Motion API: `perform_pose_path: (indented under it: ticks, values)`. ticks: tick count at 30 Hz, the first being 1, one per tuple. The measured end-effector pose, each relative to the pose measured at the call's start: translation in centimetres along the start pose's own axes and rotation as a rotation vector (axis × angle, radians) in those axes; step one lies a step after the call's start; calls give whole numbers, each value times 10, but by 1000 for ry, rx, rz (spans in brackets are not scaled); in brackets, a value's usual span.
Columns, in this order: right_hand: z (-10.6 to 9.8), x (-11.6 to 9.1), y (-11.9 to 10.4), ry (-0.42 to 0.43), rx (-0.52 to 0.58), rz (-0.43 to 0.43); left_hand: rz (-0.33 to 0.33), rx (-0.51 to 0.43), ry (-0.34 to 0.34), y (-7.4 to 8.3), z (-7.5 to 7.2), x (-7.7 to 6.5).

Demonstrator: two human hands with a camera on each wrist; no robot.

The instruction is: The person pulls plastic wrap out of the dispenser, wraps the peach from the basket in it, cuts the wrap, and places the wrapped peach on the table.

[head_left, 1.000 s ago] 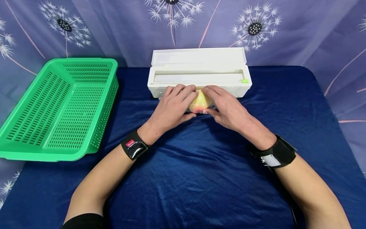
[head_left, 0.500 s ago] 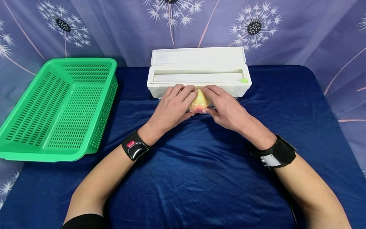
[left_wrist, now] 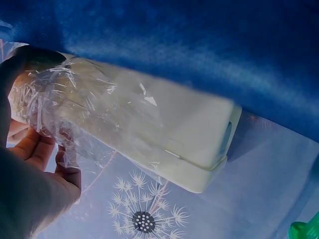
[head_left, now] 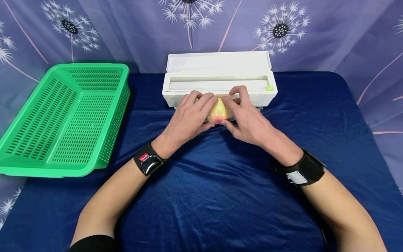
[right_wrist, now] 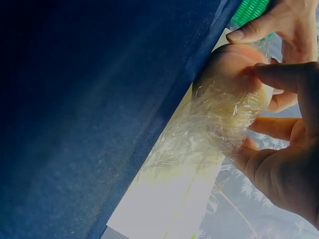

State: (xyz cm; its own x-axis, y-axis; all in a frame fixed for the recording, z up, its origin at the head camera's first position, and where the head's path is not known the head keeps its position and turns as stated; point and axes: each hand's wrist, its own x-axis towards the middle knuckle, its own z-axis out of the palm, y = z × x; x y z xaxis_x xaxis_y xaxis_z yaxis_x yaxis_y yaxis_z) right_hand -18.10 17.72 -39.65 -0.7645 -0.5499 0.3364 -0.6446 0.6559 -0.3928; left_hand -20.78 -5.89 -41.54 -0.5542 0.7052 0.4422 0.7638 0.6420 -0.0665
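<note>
A round yellow fruit [head_left: 219, 112] with a pink end, peach-like, sits between both hands at the front of a white cling film box [head_left: 220, 73]. My left hand [head_left: 190, 113] holds its left side, fingers bent over the top and thumb low. On the other side, my right hand [head_left: 248, 117] grips the fruit with thumb and fingers, its index finger raised and bent. Crumpled clear cling film [right_wrist: 204, 132] covers part of the fruit [right_wrist: 232, 64] in the right wrist view. Film [left_wrist: 99, 99] also spreads across the box front in the left wrist view.
The box lid [head_left: 218, 63] stands up at the back, and a film roll [head_left: 218, 85] lies inside. A green slider [head_left: 269, 89] is at the box's right end. A green perforated basket [head_left: 108, 140] stands left on the blue cloth [head_left: 217, 196]. A dandelion-patterned curtain [head_left: 126, 31] hangs behind.
The right index finger has lifted off the film and bent upward, and the right thumb has shifted slightly left. The left hand and the fruit stay nearly in place.
</note>
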Motion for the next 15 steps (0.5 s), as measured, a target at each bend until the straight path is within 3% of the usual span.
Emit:
perform_pose_path:
  ticks: [15]
  values:
    - [1,3,1,37,-32,-48,-12,-37,8,-2,0,2]
